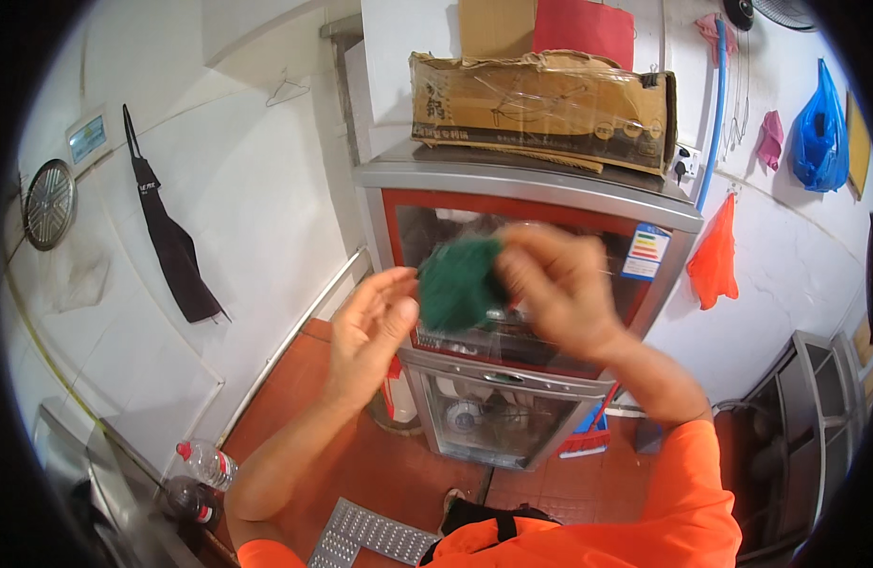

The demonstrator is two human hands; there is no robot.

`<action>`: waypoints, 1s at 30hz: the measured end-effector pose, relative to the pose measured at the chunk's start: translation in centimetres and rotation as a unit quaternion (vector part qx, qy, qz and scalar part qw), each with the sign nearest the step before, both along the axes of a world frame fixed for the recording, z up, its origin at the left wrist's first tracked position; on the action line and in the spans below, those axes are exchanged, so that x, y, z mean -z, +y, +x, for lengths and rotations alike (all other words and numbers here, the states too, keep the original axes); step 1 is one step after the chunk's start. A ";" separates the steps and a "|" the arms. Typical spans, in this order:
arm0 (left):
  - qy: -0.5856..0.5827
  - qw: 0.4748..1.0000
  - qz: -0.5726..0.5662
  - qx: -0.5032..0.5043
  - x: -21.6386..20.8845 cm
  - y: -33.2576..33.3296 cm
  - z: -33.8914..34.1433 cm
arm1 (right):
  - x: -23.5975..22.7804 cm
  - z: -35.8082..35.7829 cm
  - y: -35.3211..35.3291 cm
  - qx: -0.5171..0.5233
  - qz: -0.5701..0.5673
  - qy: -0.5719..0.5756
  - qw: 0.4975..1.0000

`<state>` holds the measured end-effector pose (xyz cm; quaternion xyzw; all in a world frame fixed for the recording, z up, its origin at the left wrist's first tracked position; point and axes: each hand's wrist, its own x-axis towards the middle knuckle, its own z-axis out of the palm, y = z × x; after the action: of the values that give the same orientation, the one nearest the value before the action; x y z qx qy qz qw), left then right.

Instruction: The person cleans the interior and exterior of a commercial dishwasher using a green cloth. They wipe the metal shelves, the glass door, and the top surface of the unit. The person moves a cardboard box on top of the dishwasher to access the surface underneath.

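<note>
A dark green cloth-like pad (pixel 458 284) is up in front of the glass-doored cabinet, smeared by motion. My right hand (pixel 557 284) pinches its right edge between thumb and fingers. At the pad's left edge, my left hand (pixel 368 322) has its fingers and thumb curled, with the fingertips touching or almost touching the pad. Whether they grip it is not plain. Behind the pad stands the metal cabinet (pixel 540 180), with a red-framed upper door and a lower glass door (pixel 498 417). Dishes show dimly through the glass.
A long cardboard box (pixel 540 114) lies on the cabinet top. Blue (pixel 820 133) and orange (pixel 715 251) plastic bags hang on the right wall, a dark apron (pixel 174 237) on the left. Bottles (pixel 209 464) stand low left. A broom (pixel 586 440) is beside the cabinet; metal shelving (pixel 815 398) is at right.
</note>
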<state>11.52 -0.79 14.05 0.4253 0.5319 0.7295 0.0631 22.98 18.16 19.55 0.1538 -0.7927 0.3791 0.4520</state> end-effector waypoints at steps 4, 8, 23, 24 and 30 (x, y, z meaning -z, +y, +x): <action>0.101 0.990 -0.032 -0.090 -2.5 -0.3 -8.3 | -5.1 -2.5 6.7 0.300 0.211 0.211 0.906; 0.183 0.970 -0.044 -0.155 -6.7 0.5 -16.4 | -5.2 -5.1 10.3 0.353 0.388 0.088 0.847; 0.450 0.890 0.042 0.069 -11.5 10.0 -27.2 | -7.0 -21.2 4.5 0.113 0.342 -0.091 0.929; 0.436 0.892 0.036 0.110 -11.3 10.2 -28.3 | -7.5 -22.1 4.3 0.108 0.333 -0.146 0.925; 0.363 0.896 -0.041 0.252 -12.0 11.4 -32.1 | -15.6 -23.0 3.3 0.388 0.581 0.212 0.684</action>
<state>-20.62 10.60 26.04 0.7772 0.4227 0.4616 0.0648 -0.07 21.50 35.14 0.1406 -0.7260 -0.4088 0.5348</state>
